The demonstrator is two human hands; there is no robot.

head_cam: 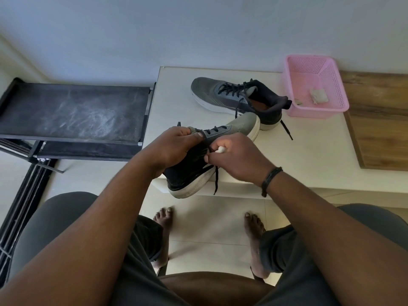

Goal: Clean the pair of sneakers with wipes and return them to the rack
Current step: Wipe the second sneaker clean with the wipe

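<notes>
My left hand [174, 146] grips a grey and black sneaker [240, 125] by its tongue and collar, holding it over the near edge of the white table [309, 151], toe pointing away. My right hand [236, 160] pinches a small balled white wipe [220, 149] against the sneaker's laced side. The second sneaker [231, 96] lies on the table farther back, toe to the left, laces loose.
A pink plastic basket [309, 111] with a used crumpled wipe [318, 96] stands at the table's back right, beside a wooden surface [379, 120]. The black shoe rack [72, 109] with a dusty top shelf stands left of the table. My bare feet rest on the tiled floor.
</notes>
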